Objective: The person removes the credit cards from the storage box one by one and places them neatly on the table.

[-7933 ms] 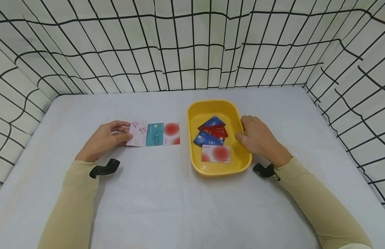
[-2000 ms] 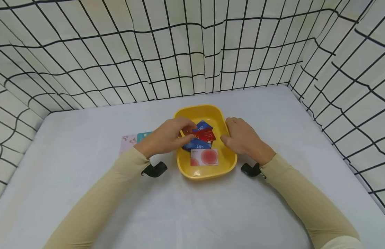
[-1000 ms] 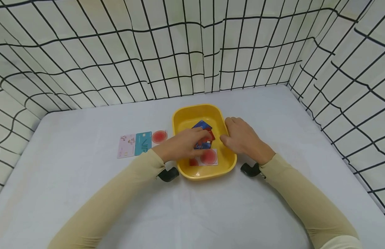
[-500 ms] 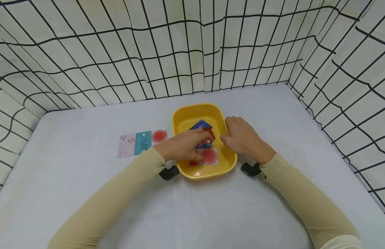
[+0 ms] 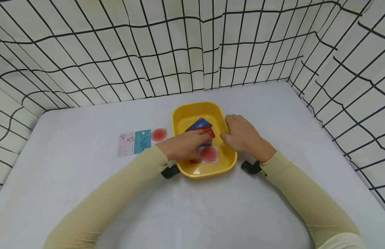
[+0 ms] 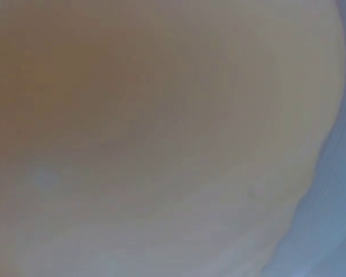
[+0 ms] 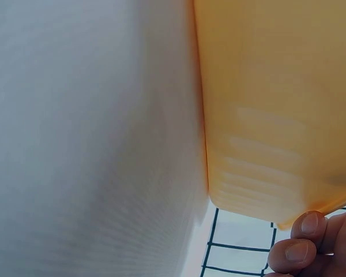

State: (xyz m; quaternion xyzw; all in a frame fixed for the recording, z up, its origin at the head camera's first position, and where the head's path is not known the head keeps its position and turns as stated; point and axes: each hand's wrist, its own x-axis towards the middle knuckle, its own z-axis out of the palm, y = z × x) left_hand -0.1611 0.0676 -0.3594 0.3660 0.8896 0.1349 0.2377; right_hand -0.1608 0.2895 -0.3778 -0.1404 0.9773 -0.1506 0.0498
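My left hand [image 5: 187,143] reaches into a yellow plastic tray [image 5: 208,170], its fingers over a small pile of cards. From under it show a blue VIP card [image 5: 201,122], a red card [image 5: 208,129] and a white card with a red circle [image 5: 210,154]. The thumb lies at this white card's left part, spread from the other fingers; the fingertips are partly hidden. At the tray's right side my right hand [image 5: 250,138] grips the rim. In the right wrist view, fingertips [image 7: 297,252] curl near the tray's edge. The left wrist view is only blur.
Left of the tray, in a row on the white tabletop [image 5: 192,214], lie a pale pink flowered card [image 5: 125,144], a teal VIP card [image 5: 142,141] and another red-circle card [image 5: 159,134], partly behind my left wrist. A black grid-patterned white backdrop [image 5: 180,60] stands around the table.
My left hand has gone from the card row into the tray. Lately its fingers have shifted the blue and red cards leftward, and its thumb has moved left. The right hand keeps its grip.
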